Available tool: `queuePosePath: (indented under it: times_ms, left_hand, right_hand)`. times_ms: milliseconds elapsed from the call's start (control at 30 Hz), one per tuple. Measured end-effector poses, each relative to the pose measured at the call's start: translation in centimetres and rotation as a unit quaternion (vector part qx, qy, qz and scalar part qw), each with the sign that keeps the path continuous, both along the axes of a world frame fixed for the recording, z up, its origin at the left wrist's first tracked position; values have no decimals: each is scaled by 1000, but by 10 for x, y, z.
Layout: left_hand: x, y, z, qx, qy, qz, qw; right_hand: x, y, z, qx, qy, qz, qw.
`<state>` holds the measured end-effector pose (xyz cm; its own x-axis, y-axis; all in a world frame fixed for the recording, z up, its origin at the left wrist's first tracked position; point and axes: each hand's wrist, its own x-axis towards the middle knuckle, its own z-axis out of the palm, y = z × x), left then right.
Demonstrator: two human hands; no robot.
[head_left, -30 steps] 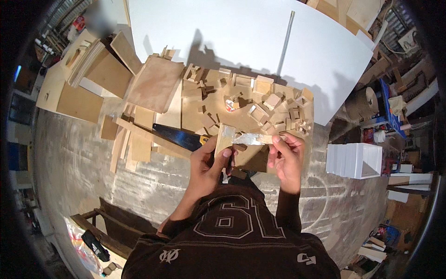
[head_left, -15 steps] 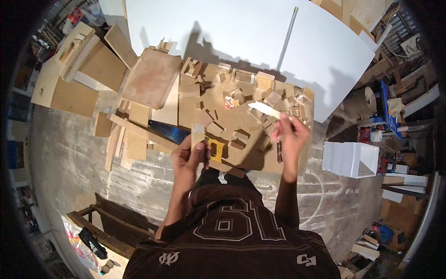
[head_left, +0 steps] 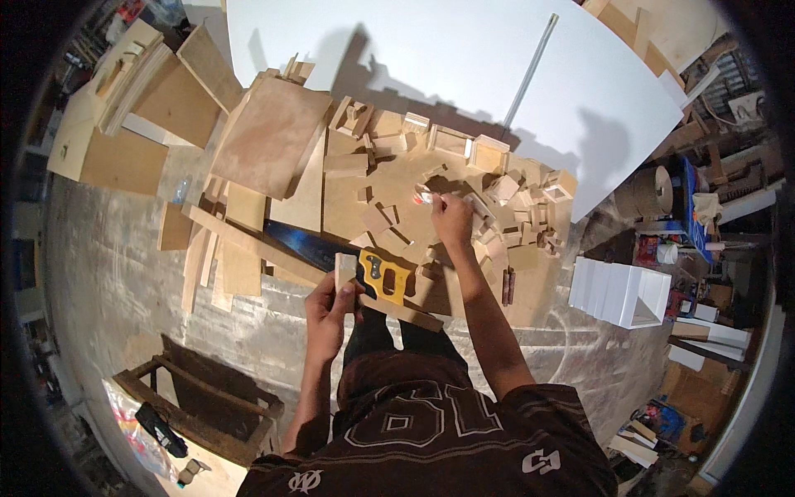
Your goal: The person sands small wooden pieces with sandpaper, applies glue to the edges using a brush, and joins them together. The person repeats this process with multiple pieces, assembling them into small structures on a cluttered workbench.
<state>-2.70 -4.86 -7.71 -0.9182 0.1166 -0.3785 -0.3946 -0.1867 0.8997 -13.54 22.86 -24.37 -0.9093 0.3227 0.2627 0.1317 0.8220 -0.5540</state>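
Note:
Low in front of me, my left hand (head_left: 327, 319) is closed round a small wooden block (head_left: 345, 270) held upright, with a pale smear on its face. My right hand (head_left: 453, 220) reaches over the workbench, fingers pinched at a small red-and-white tub (head_left: 420, 198). The flat stick in those fingers is mostly hidden, with its white end down at the tub. Beside the left hand lies a handsaw with a yellow handle (head_left: 401, 284) and a dark blade (head_left: 302, 243).
Many small wood offcuts (head_left: 385, 217) lie about the brown board (head_left: 339, 203). A wide plywood sheet (head_left: 269, 137) rests at its left, above long strips (head_left: 217, 265). Behind stands a large white panel (head_left: 439, 58). A white box (head_left: 617, 290) is on the floor at right.
My right hand has swung left and down from the right side to the tub, taking the stick with it. My left hand still holds the block, slightly lower. The view has shifted a little.

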Motion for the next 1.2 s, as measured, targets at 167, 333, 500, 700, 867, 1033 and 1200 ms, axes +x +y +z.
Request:
queuePosePath:
  times_ms: [167, 333, 500, 700, 867, 1033, 1200]
  left_hand:
    - [-33, 20, -58, -7, -8, -50, 999]
    - [-104, 82, -156, -183, 148, -25, 972]
    - [-153, 121, -189, -215, 220, -123, 944]
    - [-173, 139, -209, -171, 229, -182, 941]
    - [-176, 144, -228, -133, 213, -164, 954]
    - [-168, 158, -211, -159, 193, -170, 953]
    - [-168, 155, -241, -93, 231, -109, 962]
  right_hand:
    - [1, -5, 1, -95, -42, -43, 994]
    - [2, -7, -3, -69, -17, -36, 997]
    - [5, -5, -15, -128, -40, -64, 989]
    - [10, -2, -9, -50, -52, -98, 993]
    - [8, -4, 0, -108, -68, -110, 986]
    - [13, -2, -3, -349, -72, -181, 917]
    - [16, -12, -2, -497, -49, -216, 839]
